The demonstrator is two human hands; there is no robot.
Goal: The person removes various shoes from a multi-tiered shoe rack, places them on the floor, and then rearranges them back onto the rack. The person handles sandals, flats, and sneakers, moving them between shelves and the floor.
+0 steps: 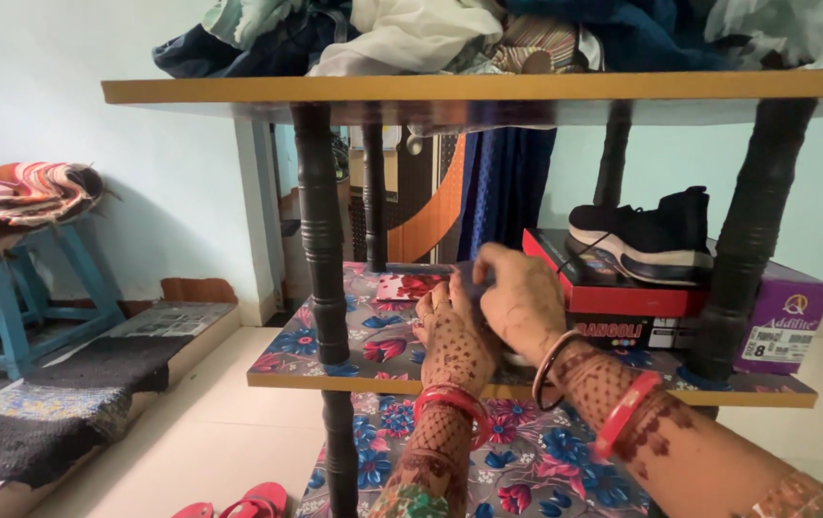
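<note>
Head view: hands (488, 321) over floral shelf (373, 350).

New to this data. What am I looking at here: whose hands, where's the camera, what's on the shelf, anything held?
There is no machine: these are a person's two bare hands, filmed by one camera worn on the head and looking down and forward. The left hand and the right hand meet close together over the middle shelf, which has a flowered cover. Both wrists wear red bangles. Whatever lies between the hands is hidden, so I cannot tell if anything is held. On that shelf, to the right, a black shoe sits on a red box, beside a purple box. A small red item lies behind the hands. The top shelf carries a heap of clothes. Black posts join the shelves.
</note>
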